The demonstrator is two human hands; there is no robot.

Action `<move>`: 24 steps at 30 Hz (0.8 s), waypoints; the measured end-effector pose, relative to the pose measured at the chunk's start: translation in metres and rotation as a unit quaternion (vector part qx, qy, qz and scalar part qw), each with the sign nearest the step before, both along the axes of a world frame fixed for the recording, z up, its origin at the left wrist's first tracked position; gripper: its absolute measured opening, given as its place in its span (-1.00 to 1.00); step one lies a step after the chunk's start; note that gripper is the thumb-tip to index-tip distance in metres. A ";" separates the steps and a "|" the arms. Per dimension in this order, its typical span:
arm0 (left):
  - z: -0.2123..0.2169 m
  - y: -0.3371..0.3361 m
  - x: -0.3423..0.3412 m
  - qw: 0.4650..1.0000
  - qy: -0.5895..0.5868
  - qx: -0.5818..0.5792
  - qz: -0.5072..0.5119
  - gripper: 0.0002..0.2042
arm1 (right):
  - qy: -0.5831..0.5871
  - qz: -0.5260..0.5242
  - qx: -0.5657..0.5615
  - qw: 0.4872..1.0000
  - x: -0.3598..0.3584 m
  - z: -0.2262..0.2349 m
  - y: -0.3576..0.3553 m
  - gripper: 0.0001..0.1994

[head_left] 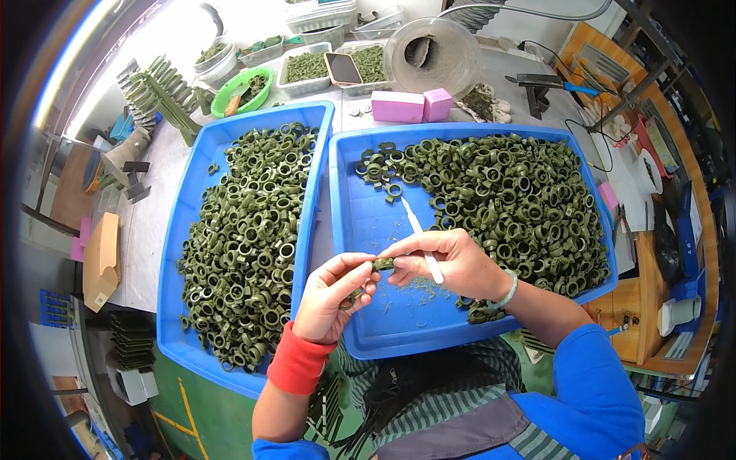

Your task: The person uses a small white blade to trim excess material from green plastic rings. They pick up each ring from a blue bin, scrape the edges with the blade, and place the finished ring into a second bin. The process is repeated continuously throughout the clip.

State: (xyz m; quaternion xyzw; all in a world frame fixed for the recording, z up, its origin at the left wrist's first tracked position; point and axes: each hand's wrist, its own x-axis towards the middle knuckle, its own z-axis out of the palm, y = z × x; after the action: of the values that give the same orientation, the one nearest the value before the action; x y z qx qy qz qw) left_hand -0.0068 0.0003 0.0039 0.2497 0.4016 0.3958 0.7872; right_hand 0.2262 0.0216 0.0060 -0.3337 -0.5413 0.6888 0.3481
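Observation:
My left hand (335,295) pinches a small dark-green ring part (382,264) between thumb and fingertips, over the near left of the right-hand blue tray (368,337). Another green ring (350,300) is tucked in the curled fingers of that hand. My right hand (452,264) meets the first ring with its thumb and forefinger. A slim white pen-like tool with a narrow tip (415,220) rests through its fingers, the tip pointing away from me. Heaped green rings (521,207) fill the tray's far and right parts; thin shavings (418,310) lie beneath my hands.
A second blue tray (170,253), heaped with similar rings, stands at left. Behind are a green bowl (262,98), clear tubs of green parts (307,67), a phone (343,69), pink blocks (397,106) and a large translucent tub (460,57). A clamp-like tool (537,88) sits far right.

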 end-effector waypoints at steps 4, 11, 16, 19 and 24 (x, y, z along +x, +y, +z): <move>-0.002 0.000 -0.003 1.000 -0.008 0.001 -0.009 -0.80 | 0.020 0.014 -0.031 0.999 0.000 0.005 0.003 -0.75; 0.000 -0.007 0.005 0.989 0.083 0.118 0.007 -0.82 | -0.077 -0.058 0.127 0.987 -0.007 0.005 -0.005 -0.82; 0.001 -0.008 0.011 0.936 0.207 0.281 0.039 -0.82 | -0.118 -0.066 0.191 0.972 -0.008 0.008 -0.005 -0.82; -0.002 -0.008 0.010 0.932 0.203 0.298 0.042 -0.84 | -0.126 -0.053 0.223 0.965 -0.009 0.008 -0.006 -0.82; 0.001 -0.008 0.007 0.939 0.192 0.282 0.033 -0.87 | -0.116 -0.025 0.231 0.966 -0.006 0.011 -0.004 -0.83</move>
State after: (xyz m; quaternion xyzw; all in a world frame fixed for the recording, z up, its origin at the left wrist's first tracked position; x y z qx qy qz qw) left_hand -0.0003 -0.0077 0.0046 0.5196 0.4251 0.4627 0.5789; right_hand 0.2197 0.0175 0.0168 -0.3350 -0.7137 0.4934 0.3675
